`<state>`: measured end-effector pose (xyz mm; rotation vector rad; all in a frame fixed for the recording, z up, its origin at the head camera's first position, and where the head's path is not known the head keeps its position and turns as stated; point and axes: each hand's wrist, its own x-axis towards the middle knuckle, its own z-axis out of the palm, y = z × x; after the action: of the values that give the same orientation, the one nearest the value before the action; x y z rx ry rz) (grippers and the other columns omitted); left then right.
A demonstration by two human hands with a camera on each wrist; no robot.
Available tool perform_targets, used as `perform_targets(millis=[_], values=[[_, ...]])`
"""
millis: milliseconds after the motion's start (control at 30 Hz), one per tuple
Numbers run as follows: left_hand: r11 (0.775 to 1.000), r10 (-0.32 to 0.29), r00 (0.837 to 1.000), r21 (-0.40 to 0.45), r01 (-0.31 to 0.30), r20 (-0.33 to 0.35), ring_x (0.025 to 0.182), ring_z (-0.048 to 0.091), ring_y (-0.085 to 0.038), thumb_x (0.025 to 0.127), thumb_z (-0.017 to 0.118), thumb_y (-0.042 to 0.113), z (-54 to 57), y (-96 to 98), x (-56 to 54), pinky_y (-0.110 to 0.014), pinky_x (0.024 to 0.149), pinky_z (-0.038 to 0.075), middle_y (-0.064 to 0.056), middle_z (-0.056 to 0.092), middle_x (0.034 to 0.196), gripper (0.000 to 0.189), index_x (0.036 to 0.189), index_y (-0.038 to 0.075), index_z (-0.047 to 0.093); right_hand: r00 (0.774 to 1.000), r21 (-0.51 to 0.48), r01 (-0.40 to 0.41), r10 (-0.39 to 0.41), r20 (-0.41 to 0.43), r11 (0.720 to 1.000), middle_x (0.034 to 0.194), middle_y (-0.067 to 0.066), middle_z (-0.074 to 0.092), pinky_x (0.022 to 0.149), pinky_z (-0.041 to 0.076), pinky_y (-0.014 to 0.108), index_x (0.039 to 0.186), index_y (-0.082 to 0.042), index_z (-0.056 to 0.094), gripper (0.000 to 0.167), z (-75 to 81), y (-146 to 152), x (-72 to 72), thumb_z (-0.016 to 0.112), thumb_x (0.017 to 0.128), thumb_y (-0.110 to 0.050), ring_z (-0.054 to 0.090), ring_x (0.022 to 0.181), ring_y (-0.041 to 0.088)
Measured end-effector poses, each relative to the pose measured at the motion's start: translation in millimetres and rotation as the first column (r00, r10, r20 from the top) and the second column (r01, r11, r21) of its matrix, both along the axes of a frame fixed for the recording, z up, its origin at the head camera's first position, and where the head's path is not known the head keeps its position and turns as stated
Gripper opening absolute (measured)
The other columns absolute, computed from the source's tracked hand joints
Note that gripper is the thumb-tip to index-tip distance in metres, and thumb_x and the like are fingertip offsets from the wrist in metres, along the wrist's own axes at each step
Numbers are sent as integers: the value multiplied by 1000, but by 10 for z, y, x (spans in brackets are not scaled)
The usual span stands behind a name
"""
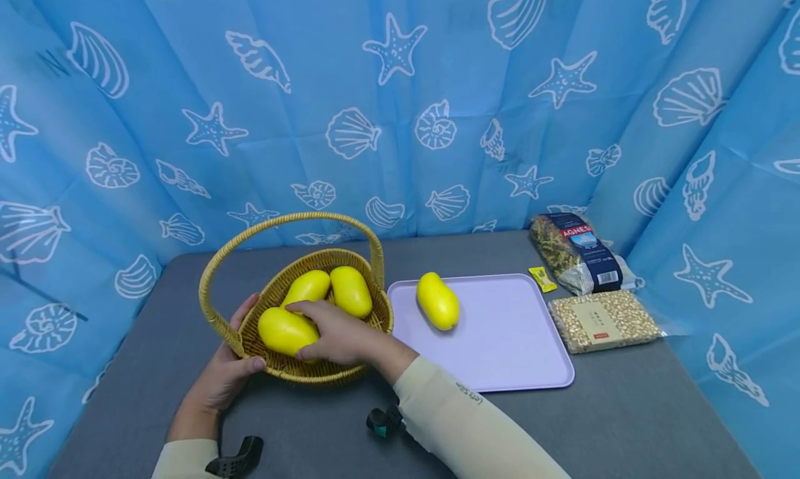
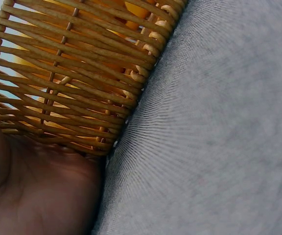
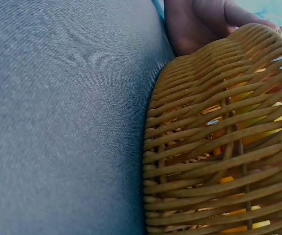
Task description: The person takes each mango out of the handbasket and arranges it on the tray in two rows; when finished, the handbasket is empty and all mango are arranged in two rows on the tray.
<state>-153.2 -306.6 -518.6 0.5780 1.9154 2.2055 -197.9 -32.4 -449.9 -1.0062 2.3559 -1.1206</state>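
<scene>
A wicker basket (image 1: pixel 312 376) with an arched handle stands on the grey table at the left, with yellow mangoes inside. My left hand (image 1: pixel 223 378) grips its left side near the handle's base, thumb over the rim and fingers along the outer wall. In the left wrist view the palm lies against the woven wall (image 2: pixel 77 93). My right hand (image 1: pixel 340 333) reaches over the near rim and holds the front mango (image 1: pixel 284 331), thumb and fingers around its right end. Behind it lie two other mangoes (image 1: pixel 351 293). The right wrist view shows the basket's woven side (image 3: pixel 209 147), which hides that hand.
Right of the basket lies a lilac tray (image 1: pixel 500 354) with one mango (image 1: pixel 438 301) on it. Beyond are a small yellow packet (image 1: pixel 542 279), a blue-labelled bag (image 1: pixel 578 250) and a vacuum pack of pale grains (image 1: pixel 631 316). A blue shell-print curtain (image 1: pixel 400 166) borders the table.
</scene>
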Motion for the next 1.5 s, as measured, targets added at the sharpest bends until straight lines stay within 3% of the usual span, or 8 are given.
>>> perform_targets(millis=[167,467,967,1200,1500], values=[[1000,3,1000,-4,-3,6,138,53,-18,101,71,-8,31,5,2,-35,105,52,-1,31,169,105,177,22,6,998,5,15,-15,-60,1000,159,-1,51,107,44,31,169,-22,42,78,41,15,44,81,102,-30,50,134,8],[1000,2,1000,3,-2,-2,137,55,-19,101,71,-8,46,-7,3,-38,105,52,-2,35,167,103,177,20,6,993,-61,31,-38,-116,998,161,-2,49,110,44,34,168,-23,43,77,186,212,186,81,102,-32,49,135,9],[999,9,1000,34,-8,-13,146,47,-24,97,74,-10,43,-3,17,-33,109,48,-15,25,174,107,177,16,7,989,-241,142,-146,1,960,146,-3,53,93,55,43,166,-31,46,77,274,833,440,82,99,-29,54,116,18],[999,-6,1000,50,6,-7,148,46,-24,97,73,-11,23,-9,2,-33,109,48,-15,19,176,107,177,17,6,978,-298,201,-208,9,933,149,0,52,97,56,41,165,-23,47,78,307,1156,541,85,97,-20,57,122,20],[998,-17,1000,60,17,-8,147,47,-26,98,72,-10,14,-5,-6,-35,110,48,-15,21,176,106,177,19,7,952,-316,293,-305,14,902,154,6,50,97,58,44,166,-23,47,80,278,1570,563,86,97,-16,59,124,29]])
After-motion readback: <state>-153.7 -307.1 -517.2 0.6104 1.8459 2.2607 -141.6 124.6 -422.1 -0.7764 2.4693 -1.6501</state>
